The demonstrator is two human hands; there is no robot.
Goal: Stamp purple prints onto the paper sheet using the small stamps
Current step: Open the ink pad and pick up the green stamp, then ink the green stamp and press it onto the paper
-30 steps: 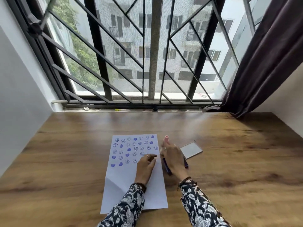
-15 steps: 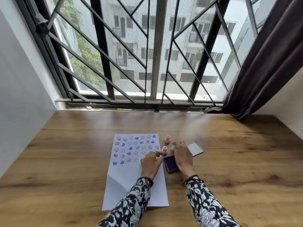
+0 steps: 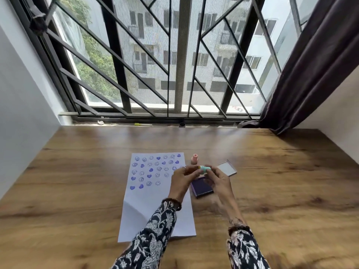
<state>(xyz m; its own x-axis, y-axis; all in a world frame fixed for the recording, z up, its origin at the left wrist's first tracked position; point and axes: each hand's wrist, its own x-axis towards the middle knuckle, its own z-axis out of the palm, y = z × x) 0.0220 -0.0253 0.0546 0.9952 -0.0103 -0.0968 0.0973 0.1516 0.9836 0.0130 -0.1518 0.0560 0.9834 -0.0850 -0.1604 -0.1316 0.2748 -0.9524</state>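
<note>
Both hands meet above the ink pad — L hand & R hand pinch a teal stamp. Pink stamp upright at 12 o'clock; paper at 9, lid at 2.

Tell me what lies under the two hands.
Under the left hand lies the paper sheet, some prints hidden. Under the right hand sits the purple ink pad, its right part covered. Both hold a mint stamp.
</note>
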